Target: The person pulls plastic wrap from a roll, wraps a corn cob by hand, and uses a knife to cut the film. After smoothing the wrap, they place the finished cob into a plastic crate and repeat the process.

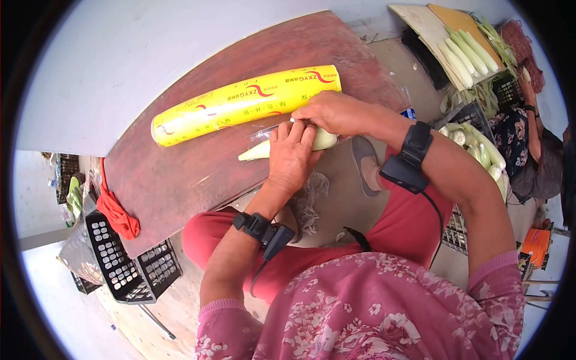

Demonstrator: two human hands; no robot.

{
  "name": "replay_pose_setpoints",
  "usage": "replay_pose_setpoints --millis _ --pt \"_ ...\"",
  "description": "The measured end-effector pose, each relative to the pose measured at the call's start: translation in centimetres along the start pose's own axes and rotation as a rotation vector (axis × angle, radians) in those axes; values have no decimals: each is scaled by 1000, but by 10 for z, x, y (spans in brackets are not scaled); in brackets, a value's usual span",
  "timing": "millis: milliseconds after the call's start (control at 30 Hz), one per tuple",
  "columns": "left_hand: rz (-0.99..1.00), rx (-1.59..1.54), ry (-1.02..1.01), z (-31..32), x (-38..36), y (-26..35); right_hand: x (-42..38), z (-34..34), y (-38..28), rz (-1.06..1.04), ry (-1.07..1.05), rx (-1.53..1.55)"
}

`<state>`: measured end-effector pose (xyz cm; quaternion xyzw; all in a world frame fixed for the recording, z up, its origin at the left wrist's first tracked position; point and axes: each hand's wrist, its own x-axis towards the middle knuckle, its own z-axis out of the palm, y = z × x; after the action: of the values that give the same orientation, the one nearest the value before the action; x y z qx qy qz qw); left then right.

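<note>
Head view: a pale green corn ear (255, 151) lies at the near edge of the red tabletop (174, 198), beside the yellow cling-film roll (240, 103).
Left hand (290, 155): clamped over the ear's middle.
Right hand (331, 112): curled close by; can't tell whether the fingertips pinch anything.
Corn feel: likely firm, light, slightly slick; best gripped mid-body.

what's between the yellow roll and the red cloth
Just bare, scuffed tabletop: nothing lies on it between the near end of the yellow roll and the red cloth at the table's edge, as the head view shows.
</note>
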<state>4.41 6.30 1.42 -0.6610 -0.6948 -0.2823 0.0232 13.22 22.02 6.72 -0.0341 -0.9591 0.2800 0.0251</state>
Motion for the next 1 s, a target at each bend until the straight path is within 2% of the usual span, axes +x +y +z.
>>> replay_pose_setpoints --millis 100,400,500,600,700,900,1000 --pt "14 20 -3 -1 0 1 0 -9 -11 68 -91 -56" --pt "78 46 9 0 -1 -1 -11 -4 0 -7 -45 -174" --pt "42 60 21 -1 -1 0 -21 -4 6 44 -41 -192" --pt "11 54 -2 -3 -3 -1 -37 -12 10 42 -12 -160" --pt "10 43 -2 -5 -4 0 -51 -26 8 138 -80 -139" --pt "20 48 -7 -9 -6 0 -93 -29 40 102 67 13" --pt "28 45 -12 -12 -8 0 -113 -41 51 47 74 61"
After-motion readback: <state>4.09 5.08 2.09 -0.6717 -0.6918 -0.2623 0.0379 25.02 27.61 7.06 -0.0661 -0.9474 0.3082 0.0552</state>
